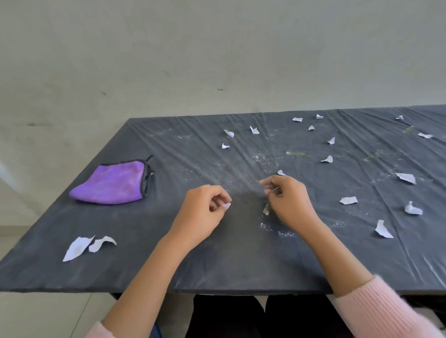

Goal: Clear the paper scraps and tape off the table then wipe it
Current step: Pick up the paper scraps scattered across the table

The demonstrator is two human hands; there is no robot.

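Paper scraps [348, 200] lay scattered over the dark bench [248, 266], mostly rightward. The left hand [203, 211] pinched one small scrap [226, 206]; the right hand [290, 201] pinched a brownish bit [266, 208], probably tape. Light and flimsy, they likely lift best by a curled edge.

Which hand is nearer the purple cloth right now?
Left. The left hand sits just right of the purple cloth; the right hand is farther right, beyond the left.

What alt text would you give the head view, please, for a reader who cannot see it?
The left hand pinches a white paper scrap and the right hand holds what looks like tape above a dark table. More scraps lie scattered, mostly right; a purple cloth lies far left.
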